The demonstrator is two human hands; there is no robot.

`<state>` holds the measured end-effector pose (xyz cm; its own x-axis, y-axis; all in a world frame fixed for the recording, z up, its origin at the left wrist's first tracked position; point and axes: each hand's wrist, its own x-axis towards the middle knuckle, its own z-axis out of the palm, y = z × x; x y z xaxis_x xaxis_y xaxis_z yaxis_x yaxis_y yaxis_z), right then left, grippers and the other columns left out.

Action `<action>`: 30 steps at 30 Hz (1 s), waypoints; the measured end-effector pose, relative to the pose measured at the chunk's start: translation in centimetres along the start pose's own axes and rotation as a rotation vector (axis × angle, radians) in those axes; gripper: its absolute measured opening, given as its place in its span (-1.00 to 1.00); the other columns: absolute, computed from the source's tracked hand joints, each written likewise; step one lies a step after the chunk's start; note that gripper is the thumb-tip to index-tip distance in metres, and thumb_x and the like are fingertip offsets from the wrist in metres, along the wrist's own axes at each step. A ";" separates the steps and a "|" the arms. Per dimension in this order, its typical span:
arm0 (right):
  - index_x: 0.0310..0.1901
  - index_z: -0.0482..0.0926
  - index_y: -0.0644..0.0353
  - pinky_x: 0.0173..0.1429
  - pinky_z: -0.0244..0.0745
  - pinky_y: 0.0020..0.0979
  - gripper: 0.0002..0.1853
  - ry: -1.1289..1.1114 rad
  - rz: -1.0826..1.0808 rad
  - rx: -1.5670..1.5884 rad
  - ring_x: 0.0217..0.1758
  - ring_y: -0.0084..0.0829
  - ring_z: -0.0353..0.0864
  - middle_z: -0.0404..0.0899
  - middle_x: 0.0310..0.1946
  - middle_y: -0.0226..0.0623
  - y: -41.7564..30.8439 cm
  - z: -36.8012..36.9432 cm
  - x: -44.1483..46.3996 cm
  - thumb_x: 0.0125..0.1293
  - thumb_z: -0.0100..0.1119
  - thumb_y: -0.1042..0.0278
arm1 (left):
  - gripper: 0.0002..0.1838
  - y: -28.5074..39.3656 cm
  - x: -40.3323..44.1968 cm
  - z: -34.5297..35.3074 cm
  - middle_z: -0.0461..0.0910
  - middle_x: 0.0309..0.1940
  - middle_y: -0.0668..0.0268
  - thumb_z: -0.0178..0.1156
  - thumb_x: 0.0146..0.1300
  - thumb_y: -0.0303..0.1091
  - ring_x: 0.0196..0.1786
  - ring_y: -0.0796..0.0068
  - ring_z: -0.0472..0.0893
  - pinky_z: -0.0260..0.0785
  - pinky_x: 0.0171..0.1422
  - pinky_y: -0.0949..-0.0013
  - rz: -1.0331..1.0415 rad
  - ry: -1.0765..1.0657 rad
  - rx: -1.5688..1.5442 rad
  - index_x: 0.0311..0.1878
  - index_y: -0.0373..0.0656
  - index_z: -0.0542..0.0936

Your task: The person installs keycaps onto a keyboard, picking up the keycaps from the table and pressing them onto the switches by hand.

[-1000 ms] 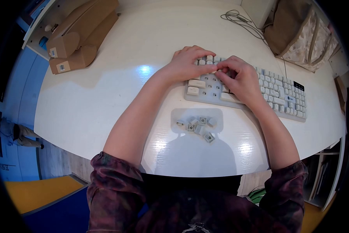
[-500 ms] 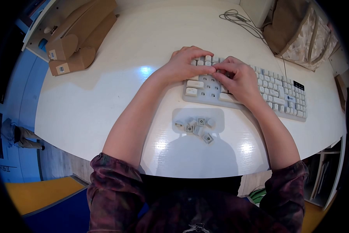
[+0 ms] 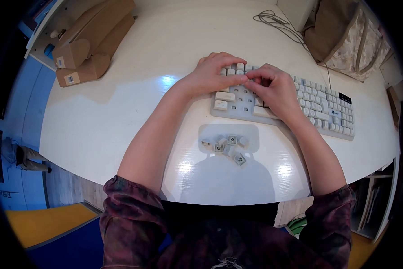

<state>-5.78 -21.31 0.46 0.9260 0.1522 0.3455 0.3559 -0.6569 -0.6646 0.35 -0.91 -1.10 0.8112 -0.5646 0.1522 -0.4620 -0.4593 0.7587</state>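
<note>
A white keyboard point(image 3: 320, 115) lies on the desk, with bare switch sockets showing at its lower left. My left hand point(image 3: 212, 75) rests over the keyboard's upper left corner; its index finger is stretched along the top keys and its thumb points right, apart from it. Just right of that thumb tip, my right hand point(image 3: 277, 88) is closed in a pinch low over the keys. Whatever lies between its fingertips is hidden. Several loose keycaps point(image 3: 240, 159) sit in a small cluster in front of the keyboard, some showing their undersides.
A pale rectangular patch point(image 3: 252, 132) lies under the loose keycaps. Brown cardboard boxes point(image 3: 87, 67) stand at the back left. A coiled cable point(image 3: 273, 19) and a brown patterned bag point(image 3: 349, 49) are at the back right. Another person's legs point(image 3: 31, 158) show at far left.
My right hand's fingers have shifted slightly and curl closer together near my left thumb. My left hand, the keyboard and the loose keycaps stay essentially where they were.
</note>
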 end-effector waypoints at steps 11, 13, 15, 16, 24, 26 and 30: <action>-0.29 0.78 0.11 -0.32 0.49 -0.35 -0.86 -0.001 -0.036 -0.037 -0.45 -0.38 0.61 0.64 -0.45 -0.36 -0.1 -0.1 -0.1 0.12 0.42 0.29 | -0.39 0.4 -0.1 0.5 0.48 0.19 0.21 0.41 0.16 -0.01 0.35 0.27 0.38 0.28 0.41 0.28 -0.085 0.043 -0.011 0.25 -0.02 0.58; -0.28 0.77 0.12 -0.32 0.49 -0.36 -0.86 0.001 -0.065 -0.038 -0.46 -0.39 0.60 0.63 -0.46 -0.35 0.1 -0.2 -0.1 0.14 0.41 0.30 | -0.38 0.6 0.1 0.5 0.48 0.20 0.22 0.42 0.13 -0.01 0.35 0.27 0.38 0.27 0.42 0.28 -0.095 0.036 0.002 0.25 -0.02 0.58; -0.27 0.77 0.14 -0.32 0.48 -0.37 -0.87 -0.014 -0.075 -0.010 -0.47 -0.40 0.59 0.62 -0.46 -0.34 0.0 -0.4 -0.2 0.15 0.37 0.34 | -0.36 0.9 0.2 0.5 0.48 0.20 0.21 0.43 0.12 0.00 0.35 0.27 0.38 0.27 0.42 0.28 -0.114 0.033 0.017 0.25 -0.02 0.58; -0.27 0.77 0.15 -0.32 0.48 -0.38 -0.87 -0.023 -0.081 0.003 -0.47 -0.40 0.59 0.61 -0.46 -0.33 0.0 -0.5 -0.3 0.16 0.35 0.36 | -0.36 1.1 0.2 0.5 0.48 0.21 0.21 0.43 0.11 0.00 0.35 0.26 0.38 0.26 0.43 0.28 -0.128 0.034 0.028 0.25 -0.02 0.58; -0.23 0.75 0.20 -0.32 0.46 -0.40 -0.84 -0.021 -0.059 0.111 -0.49 -0.39 0.56 0.60 -0.44 -0.27 0.5 -0.6 -0.4 0.14 0.27 0.47 | -0.35 1.1 0.7 0.1 0.48 0.20 0.13 0.43 0.08 -0.02 0.28 0.26 0.46 0.34 0.36 0.29 -0.160 -0.022 -0.018 0.24 -0.09 0.58; -0.22 0.75 0.20 -0.31 0.47 -0.37 -0.83 -0.017 -0.075 0.080 -0.47 -0.35 0.57 0.59 -0.44 -0.25 0.4 -0.5 -0.4 0.14 0.26 0.48 | -0.34 1.0 0.9 0.2 0.49 0.19 0.12 0.44 0.08 -0.03 0.25 0.26 0.49 0.36 0.33 0.29 -0.159 -0.024 -0.015 0.23 -0.11 0.58; -0.20 0.75 0.19 -0.26 0.49 -0.29 -0.82 0.000 -0.144 -0.035 -0.37 -0.25 0.59 0.57 -0.41 -0.24 0.1 -0.6 -0.8 0.15 0.25 0.49 | -0.37 0.8 0.8 0.4 0.52 0.17 0.15 0.39 0.07 0.03 0.29 0.23 0.45 0.25 0.39 0.24 -0.155 0.005 0.009 0.22 -0.02 0.60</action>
<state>-6.57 -21.93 0.55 0.8659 0.2466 0.4352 0.4802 -0.6535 -0.5851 0.49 -1.97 -0.61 0.8747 -0.4833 0.0370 -0.3344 -0.5463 0.7679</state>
